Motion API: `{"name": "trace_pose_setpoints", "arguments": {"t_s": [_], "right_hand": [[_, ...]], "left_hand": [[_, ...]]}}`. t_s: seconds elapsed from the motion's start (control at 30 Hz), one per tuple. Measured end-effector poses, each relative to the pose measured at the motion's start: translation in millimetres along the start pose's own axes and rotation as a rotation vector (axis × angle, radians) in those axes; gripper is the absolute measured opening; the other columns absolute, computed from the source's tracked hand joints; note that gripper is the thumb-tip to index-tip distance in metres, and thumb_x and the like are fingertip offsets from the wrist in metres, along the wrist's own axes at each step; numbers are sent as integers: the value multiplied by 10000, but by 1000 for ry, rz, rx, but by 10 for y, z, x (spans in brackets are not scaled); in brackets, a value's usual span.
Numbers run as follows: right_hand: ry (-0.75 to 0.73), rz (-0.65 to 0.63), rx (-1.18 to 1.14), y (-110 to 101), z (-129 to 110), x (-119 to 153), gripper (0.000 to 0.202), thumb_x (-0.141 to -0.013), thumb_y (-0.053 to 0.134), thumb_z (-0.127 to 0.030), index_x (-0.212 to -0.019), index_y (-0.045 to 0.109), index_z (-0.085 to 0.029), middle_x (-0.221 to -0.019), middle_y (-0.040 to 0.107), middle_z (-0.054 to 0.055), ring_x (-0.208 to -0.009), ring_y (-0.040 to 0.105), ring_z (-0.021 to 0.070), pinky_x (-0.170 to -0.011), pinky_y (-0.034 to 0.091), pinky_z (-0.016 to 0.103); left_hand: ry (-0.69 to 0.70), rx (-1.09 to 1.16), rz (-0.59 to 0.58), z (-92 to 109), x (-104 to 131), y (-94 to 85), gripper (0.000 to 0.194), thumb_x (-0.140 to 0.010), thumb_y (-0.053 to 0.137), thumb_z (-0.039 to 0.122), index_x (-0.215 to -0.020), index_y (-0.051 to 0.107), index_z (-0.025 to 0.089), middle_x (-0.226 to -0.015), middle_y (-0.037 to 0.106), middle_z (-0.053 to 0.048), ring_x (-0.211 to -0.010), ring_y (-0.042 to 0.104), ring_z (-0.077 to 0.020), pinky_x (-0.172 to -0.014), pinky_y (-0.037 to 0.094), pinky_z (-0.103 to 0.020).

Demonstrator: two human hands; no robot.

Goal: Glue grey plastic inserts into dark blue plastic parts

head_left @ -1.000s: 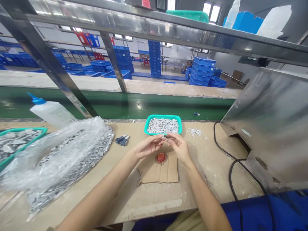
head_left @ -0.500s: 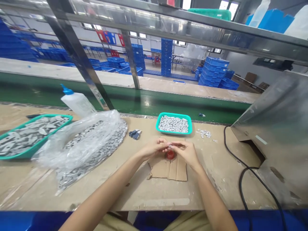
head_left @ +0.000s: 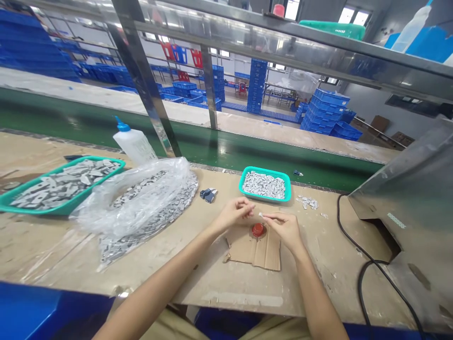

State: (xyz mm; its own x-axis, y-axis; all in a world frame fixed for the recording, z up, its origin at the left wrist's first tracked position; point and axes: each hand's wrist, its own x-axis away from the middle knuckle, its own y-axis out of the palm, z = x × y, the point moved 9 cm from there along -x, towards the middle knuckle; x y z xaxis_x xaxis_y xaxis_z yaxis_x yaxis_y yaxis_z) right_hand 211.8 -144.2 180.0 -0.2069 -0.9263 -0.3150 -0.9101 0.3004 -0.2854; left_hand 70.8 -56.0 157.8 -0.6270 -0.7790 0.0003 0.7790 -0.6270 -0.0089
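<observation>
At the far left, a long green basket [head_left: 38, 211] is sitting on the desk [head_left: 71, 264], holding grey and whitish pieces. Just beside it, a clear plastic bag [head_left: 95, 215] is lying open, with many small grey pieces showing inside. Behind the bag, a white bottle [head_left: 135, 145] with a blue spout [head_left: 122, 125] is leaning. To the right of the bag, a few dark blue and grey parts [head_left: 208, 195] are lying together.

The left hand [head_left: 236, 213] is hovering over the desk with its fingers curling inward; whether it is gripping anything, one cannot tell. Next, a red cap [head_left: 257, 229] is resting on a flat cardboard piece [head_left: 244, 250], below the gap between the hands. Behind them, a small green basket [head_left: 288, 191] is holding many small grey-white pieces. The right hand [head_left: 286, 229] is pinching a small whitish piece [head_left: 261, 215] between thumb and fingers, above and behind the cap. The two hands are staying near each other but apart.

Farther right, a loose scatter of small pieces [head_left: 309, 203] is lying on the desk, and a black cable [head_left: 348, 238] is curving beside a metal housing [head_left: 421, 189].
</observation>
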Motion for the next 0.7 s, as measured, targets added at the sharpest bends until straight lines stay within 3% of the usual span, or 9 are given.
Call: {"name": "trace_pose_setpoints", "arguments": {"t_s": [0.13, 0.23, 0.33, 0.5, 0.7], "right_hand": [[-36, 68, 116, -132, 35, 69, 122, -828, 693, -305, -894, 788, -264, -927, 773, 41, -880, 728, 241, -819, 592, 377], [-86, 82, 203, -155, 65, 174, 128, -845, 679, -293, -909, 785, -264, -943, 769, 54, -894, 717, 241, -847, 574, 401], [-150, 65, 245, -119, 67, 257, 138, -866, 656, -254, -925, 780, -253, -930, 766, 63, -859, 707, 231, -824, 569, 409], [-394, -19, 320, 6, -124, 357, 284, -861, 635, -92, -1042, 748, -278, -944, 756, 50, -850, 692, 211, -765, 571, 387], [-497, -44, 420, 43, -201, 395, 352, -860, 618, -48, -1086, 731, -293, -927, 753, 45, -846, 694, 204, -745, 587, 378]], "left_hand": [[246, -461, 418, 248, 86, -643, 281, -847, 601, 447, -748, 618, 185, -609, 605, -6, -593, 530, -135, -617, 373, -251], [329, -715, 599, 266, 150, -954, 243, -879, 570, 402, -762, 624, 195, -585, 575, 3, -575, 494, -131, -607, 330, -252], [350, -815, 594, 142, 92, -1008, 209, -903, 552, 343, -793, 627, 182, -597, 583, -11, -577, 490, -135, -595, 300, -255], [337, -804, 496, -81, -61, -891, 167, -895, 581, 307, -807, 635, 176, -583, 575, -3, -554, 487, -130, -578, 291, -244], [330, -783, 469, -167, -101, -888, 164, -904, 566, 299, -825, 634, 172, -594, 579, -6, -555, 489, -134, -572, 281, -246]]}}
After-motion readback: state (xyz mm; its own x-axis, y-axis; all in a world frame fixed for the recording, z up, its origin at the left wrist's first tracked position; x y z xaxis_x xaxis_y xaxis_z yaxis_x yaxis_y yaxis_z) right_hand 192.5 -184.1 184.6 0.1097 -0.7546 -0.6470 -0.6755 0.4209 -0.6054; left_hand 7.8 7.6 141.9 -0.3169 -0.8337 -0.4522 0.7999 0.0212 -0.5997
